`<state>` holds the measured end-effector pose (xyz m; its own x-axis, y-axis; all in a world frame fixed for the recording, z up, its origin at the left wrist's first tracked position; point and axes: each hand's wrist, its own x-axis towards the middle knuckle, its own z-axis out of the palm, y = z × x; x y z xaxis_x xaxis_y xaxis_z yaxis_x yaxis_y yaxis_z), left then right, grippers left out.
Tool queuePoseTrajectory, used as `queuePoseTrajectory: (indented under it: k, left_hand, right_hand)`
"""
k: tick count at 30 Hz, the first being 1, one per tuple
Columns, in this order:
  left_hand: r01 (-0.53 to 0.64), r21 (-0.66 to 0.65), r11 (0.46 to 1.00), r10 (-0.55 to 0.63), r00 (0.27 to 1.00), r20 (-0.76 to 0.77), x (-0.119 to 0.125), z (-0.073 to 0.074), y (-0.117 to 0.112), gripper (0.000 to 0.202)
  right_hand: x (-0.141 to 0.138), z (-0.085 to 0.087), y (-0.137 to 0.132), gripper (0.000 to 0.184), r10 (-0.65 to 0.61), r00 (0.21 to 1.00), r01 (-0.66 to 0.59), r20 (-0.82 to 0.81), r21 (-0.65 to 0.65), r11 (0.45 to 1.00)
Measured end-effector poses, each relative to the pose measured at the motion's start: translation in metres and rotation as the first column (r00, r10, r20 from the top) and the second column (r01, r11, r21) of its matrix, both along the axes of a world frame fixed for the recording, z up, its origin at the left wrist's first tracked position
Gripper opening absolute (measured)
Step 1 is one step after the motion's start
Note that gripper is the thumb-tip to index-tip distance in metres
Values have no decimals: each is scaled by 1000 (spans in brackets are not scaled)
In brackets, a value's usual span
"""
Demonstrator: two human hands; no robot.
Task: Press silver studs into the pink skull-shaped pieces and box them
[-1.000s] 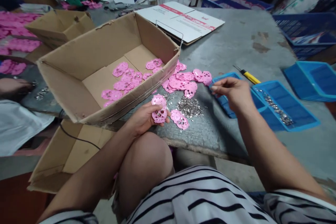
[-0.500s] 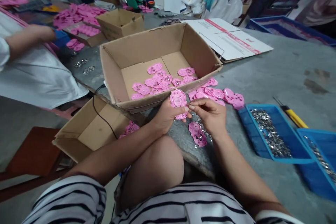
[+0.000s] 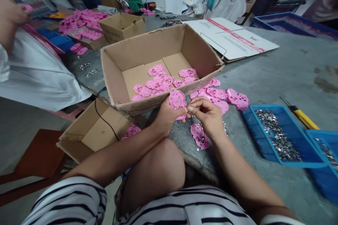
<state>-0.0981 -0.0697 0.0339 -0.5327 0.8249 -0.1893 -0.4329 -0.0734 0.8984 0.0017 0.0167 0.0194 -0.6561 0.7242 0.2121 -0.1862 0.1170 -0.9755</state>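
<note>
My left hand [image 3: 165,115] grips a pink plastic piece [image 3: 177,100] with a scalloped outline, its thumb across the lower part. Close against the right side of that piece, my right hand [image 3: 207,112] is closed in a pinch; whatever its fingertips hold is too small to make out. Below the hands, a second pink piece with metal bits on it [image 3: 199,136] lies on the grey table. Small loose metal parts [image 3: 225,128] are scattered beside it, partly behind my right hand. More pink pieces [image 3: 224,98] lie in a pile just beyond my right hand.
A large cardboard box [image 3: 148,51] holding several pink pieces stands ahead. Blue trays [image 3: 314,161] of metal parts and a yellow-handled tool [image 3: 305,117] are at right. A lower carton [image 3: 92,130] sits at left, near a co-worker's white garment [image 3: 39,70].
My hands stay together at the pink piece, with only slight shifts of the fingers. The co-worker's arm at the left has moved up and back. The view has shifted slightly.
</note>
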Motion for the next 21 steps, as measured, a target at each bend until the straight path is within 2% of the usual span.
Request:
queuePoseTrajectory:
  k: [2,6,13,21]
  left_hand:
    - [17,-15,1000,-17,1000,-14,1,0,0,50]
    - [11,-25,1000,-12,1000,-28,1,1,-2,44]
    - [-49,-19,999,49,998,-45,1,-3,-2,43]
    - [-57,-85,995,50,995,-91,2,0,-2,49]
  right_hand:
    - [1,2,1,23,-35,999,35,8,28,999]
    - [5,6,4,27,-56,996,59,63,-35,998]
    - [8,8,8,26,57,979,-73,195,76,994]
    - [7,1,6,25,53,968,-66,246,45,997]
